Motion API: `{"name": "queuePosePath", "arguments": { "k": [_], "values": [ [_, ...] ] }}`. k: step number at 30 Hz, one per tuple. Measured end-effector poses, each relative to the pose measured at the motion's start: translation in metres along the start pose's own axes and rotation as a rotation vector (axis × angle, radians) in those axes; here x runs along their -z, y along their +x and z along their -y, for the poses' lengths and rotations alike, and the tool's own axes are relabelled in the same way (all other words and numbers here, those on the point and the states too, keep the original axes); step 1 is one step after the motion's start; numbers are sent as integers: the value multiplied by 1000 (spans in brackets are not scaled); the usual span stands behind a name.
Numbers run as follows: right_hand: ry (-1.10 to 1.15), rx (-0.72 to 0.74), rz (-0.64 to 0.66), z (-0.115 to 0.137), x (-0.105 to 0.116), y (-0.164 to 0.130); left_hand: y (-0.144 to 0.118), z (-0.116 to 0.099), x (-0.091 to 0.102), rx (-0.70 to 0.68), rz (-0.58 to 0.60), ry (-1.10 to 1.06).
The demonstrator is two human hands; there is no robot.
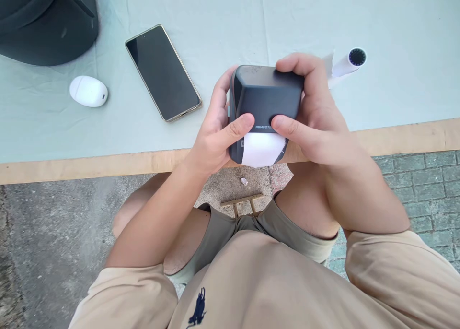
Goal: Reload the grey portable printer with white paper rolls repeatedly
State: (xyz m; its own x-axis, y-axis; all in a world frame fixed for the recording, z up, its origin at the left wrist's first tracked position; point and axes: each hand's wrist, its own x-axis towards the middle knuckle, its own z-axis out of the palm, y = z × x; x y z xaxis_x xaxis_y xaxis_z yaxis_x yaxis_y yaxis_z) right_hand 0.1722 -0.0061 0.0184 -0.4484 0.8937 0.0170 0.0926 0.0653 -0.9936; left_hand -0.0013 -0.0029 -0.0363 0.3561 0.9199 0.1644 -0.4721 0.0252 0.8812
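Black printer (268,101) between both hands, over near edge of tabletop (230,12). Left hand (215,132) pinching its left side: thumb on front face, fingers along flank. Right hand (319,127) clasping right side: thumb beside NIIMBOT lettering, forefinger hooked over top corner, other fingers mostly hidden. White paper (263,149) on printer, just below both thumbs. Phone (163,75) near left hand, not touching; white roll (343,71) beyond right hand.
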Motion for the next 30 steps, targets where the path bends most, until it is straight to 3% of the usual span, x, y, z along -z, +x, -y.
{"name": "queuePosePath", "arguments": {
  "k": [30],
  "values": [
    [77, -30, -48, -5, -1, 2, -3, -5, -5, 31, -35, 7]
  ]
}}
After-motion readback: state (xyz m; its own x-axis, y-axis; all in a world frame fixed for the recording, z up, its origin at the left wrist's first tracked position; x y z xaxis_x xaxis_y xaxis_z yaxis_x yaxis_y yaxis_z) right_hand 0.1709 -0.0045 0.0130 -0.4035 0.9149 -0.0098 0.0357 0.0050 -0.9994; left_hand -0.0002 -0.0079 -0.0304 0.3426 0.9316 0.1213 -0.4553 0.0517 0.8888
